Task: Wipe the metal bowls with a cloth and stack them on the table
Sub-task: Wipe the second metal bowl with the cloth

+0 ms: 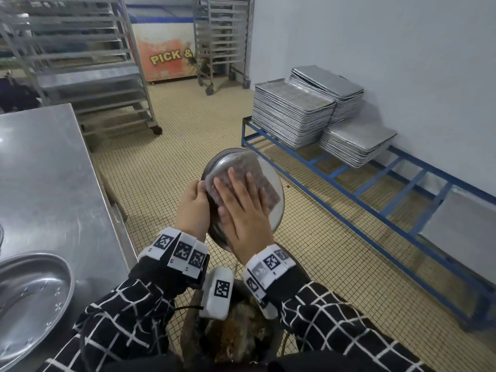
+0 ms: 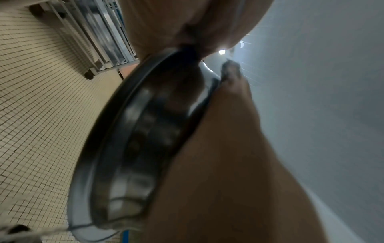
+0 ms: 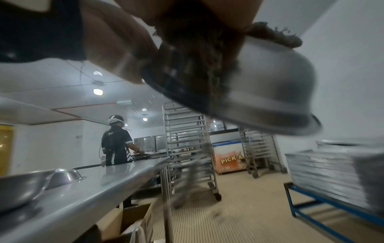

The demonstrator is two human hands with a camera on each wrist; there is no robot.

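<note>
I hold a metal bowl (image 1: 277, 208) tilted in the air over the tiled floor, its outer side towards me. My left hand (image 1: 194, 208) grips its left rim, fingers curled round the edge. My right hand (image 1: 241, 210) lies flat with straight fingers and presses a brownish cloth (image 1: 257, 175) against the bowl's outside. In the left wrist view the bowl's rim and inside (image 2: 141, 131) show, and a corner of the cloth (image 2: 230, 69) sticks out behind. From the right wrist, the cloth (image 3: 197, 49) drapes over the bowl's dome (image 3: 270, 82).
A steel table (image 1: 48, 170) runs along my left with a wide metal bowl (image 1: 29, 299) at its near end; a second, upturned bowl (image 3: 66, 176) sits behind it. Tray stacks (image 1: 292, 116) rest on a blue rack (image 1: 375, 200) at right. Another person (image 3: 116, 144) works further off.
</note>
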